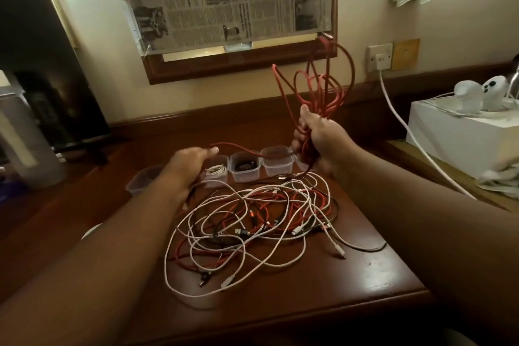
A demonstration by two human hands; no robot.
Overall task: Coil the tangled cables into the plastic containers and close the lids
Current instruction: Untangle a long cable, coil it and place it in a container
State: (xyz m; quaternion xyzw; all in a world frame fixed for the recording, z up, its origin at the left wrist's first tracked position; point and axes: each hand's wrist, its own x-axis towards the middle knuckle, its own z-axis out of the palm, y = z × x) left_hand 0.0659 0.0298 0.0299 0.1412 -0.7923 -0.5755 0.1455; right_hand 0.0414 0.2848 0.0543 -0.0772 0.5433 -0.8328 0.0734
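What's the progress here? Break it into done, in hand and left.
Done: two containers hold coils, one white, one dark; neither has a lid on.
In hand: the right hand grips a bunch of red cable loops; the left hand holds its trailing end.
Left: the tangle of white, red and black cables on the table, an empty container, and lids.

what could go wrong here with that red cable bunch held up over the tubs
1. The red cable in the right hand stands in loose, uneven loops; they may snag each other rather than form a neat coil.
2. A red strand trails down toward the tangled pile; if it is still caught there, pulling could drag the other cables along.
3. The stretch running to the left hand crosses the open containers and could tip one.
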